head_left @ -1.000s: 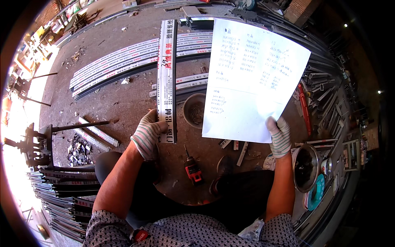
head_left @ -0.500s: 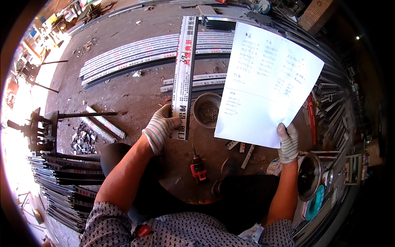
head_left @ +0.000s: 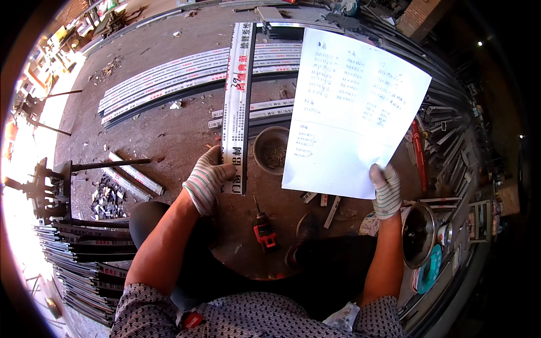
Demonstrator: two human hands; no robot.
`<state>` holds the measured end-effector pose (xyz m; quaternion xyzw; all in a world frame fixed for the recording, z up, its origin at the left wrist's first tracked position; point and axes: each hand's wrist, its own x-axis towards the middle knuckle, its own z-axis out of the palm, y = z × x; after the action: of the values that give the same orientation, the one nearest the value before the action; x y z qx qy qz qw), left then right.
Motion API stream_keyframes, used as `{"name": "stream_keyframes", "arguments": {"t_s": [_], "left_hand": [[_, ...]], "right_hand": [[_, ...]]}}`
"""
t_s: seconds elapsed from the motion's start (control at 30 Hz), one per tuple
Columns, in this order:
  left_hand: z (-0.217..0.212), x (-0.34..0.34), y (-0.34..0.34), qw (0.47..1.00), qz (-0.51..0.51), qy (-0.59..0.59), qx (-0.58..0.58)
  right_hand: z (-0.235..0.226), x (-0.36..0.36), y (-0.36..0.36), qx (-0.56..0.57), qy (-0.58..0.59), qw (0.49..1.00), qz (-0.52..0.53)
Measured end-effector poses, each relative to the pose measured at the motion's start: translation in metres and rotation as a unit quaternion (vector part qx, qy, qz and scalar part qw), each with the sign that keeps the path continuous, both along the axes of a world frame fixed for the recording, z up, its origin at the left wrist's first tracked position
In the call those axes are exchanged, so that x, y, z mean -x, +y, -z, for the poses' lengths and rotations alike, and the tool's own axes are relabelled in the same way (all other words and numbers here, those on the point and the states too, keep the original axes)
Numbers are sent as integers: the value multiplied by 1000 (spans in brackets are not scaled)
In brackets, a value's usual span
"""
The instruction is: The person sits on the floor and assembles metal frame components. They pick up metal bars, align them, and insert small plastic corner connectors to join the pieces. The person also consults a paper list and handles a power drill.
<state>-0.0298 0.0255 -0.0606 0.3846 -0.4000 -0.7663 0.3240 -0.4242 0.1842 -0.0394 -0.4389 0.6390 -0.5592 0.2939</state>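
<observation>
One sheet; handwriting (mostly) illegible

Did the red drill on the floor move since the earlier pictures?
No, the red drill lies at the same spot on the floor, judged against the round bowl; only the whole view has shifted a little.

White glare left; deep shadow right; fisheye curvature toward the rim

Red-and-black drill, round bowl, brick pillar
</observation>
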Motion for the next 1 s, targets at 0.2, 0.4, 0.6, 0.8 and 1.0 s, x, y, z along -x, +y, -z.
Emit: {"name": "stream_keyframes", "arguments": {"t_s": [0.2,0.4,0.6,0.8,1.0], "left_hand": [[-5,2,2,1000,-2,10,0],[-6,1,3,1000,-6,2,-10],[-9,3,5,1000,-8,9,-6],[-13,2,6,1000,-4,-5,-5],[-12,3,6,1000,-9,-1,-7]], "right_hand": [[-3,-3,1,1,-7,1000,10],[-5,-9,0,6,-9,1000,17],[-5,-5,0,5,-4,1000,9],[-4,-8,0,10,-13,1000,13],[-4,-5,0,2,-2,1000,9]]}}
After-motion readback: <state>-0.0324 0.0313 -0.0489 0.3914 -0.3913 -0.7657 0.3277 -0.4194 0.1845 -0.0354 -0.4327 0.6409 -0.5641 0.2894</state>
